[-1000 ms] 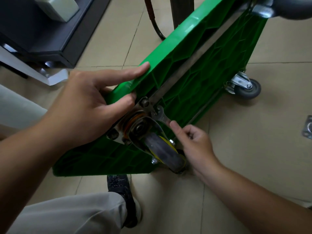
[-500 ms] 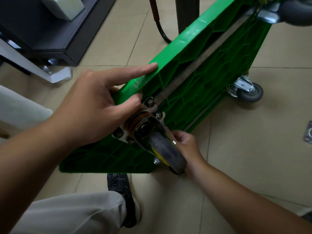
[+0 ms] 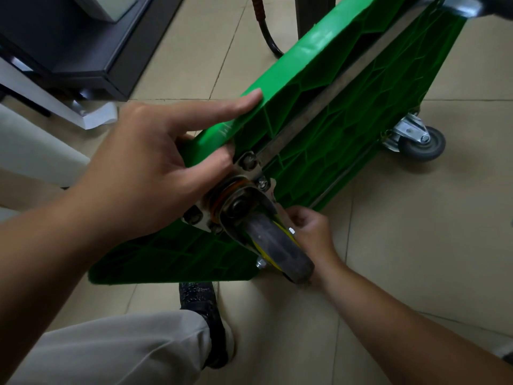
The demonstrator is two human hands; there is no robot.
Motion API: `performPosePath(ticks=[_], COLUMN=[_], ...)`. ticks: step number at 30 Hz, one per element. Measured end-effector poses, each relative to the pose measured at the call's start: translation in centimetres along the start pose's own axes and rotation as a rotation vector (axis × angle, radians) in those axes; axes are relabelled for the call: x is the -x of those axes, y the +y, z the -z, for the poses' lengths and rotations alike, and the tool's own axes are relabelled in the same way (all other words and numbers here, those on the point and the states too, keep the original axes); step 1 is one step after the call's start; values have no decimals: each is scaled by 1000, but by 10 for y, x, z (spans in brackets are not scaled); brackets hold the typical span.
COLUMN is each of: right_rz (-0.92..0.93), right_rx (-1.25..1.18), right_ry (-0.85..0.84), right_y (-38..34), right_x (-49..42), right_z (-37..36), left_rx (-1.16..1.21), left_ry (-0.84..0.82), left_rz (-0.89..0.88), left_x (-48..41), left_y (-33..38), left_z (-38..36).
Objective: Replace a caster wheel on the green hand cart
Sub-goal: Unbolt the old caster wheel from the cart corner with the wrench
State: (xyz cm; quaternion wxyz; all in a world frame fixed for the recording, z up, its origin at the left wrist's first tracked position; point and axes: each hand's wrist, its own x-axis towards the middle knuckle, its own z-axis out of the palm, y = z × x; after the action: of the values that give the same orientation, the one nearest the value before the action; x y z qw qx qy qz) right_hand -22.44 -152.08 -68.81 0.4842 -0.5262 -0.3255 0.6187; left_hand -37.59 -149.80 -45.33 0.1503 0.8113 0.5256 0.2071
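The cart (image 3: 347, 140) stands tipped up on its long edge on the tiled floor (image 3: 430, 245), and its ribbed green underside faces the camera. The caster (image 3: 280, 251) is at the near corner of this underside. It has a dark grey wheel with a yellow hub in a metal fork. Its plate (image 3: 204, 221) sits against the cart, with bolts (image 3: 248, 161) at the corners.

The left hand (image 3: 144, 168) is just above and left of the caster. Its grip is closed on the upper edge of the cart. The index finger lies straight along the edge and the thumb presses on the underside beside the top bolt. The other fingers go behind the cart and are hidden.

The right hand (image 3: 311, 232) is just right of the caster, partly behind the wheel. Its fingers are curled toward the fork and the plate. I cannot tell whether this grip holds anything, because the wheel covers the fingertips.

A grey metal bar (image 3: 333, 98) runs from the plate up and to the right across the underside. A second wheel (image 3: 422, 140), also grey, is well to the right of the caster and touches the floor. Below the caster are a dark shoe (image 3: 205, 315) and a light trouser leg (image 3: 111, 348). Far up and left of it is a dark cabinet (image 3: 83, 37).
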Motion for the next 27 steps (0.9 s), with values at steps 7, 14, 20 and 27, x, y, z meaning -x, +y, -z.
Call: performPosePath(ticks=[7, 14, 20, 27], right_rz=[191, 267, 581, 1235], right_rx=[125, 259, 751, 1589], right_ry=[104, 97, 44, -220], right_y=[-10, -18, -115, -237], right_x=[-26, -33, -32, 13], right_z=[18, 31, 69, 19], left_rx=[-54, -67, -33, 29], left_ry=[16, 42, 31, 29], left_rz=[-17, -24, 12, 19], left_x=[0, 1, 1, 1], left_y=[2, 0, -1, -3], left_z=[-1, -2, -1, -5])
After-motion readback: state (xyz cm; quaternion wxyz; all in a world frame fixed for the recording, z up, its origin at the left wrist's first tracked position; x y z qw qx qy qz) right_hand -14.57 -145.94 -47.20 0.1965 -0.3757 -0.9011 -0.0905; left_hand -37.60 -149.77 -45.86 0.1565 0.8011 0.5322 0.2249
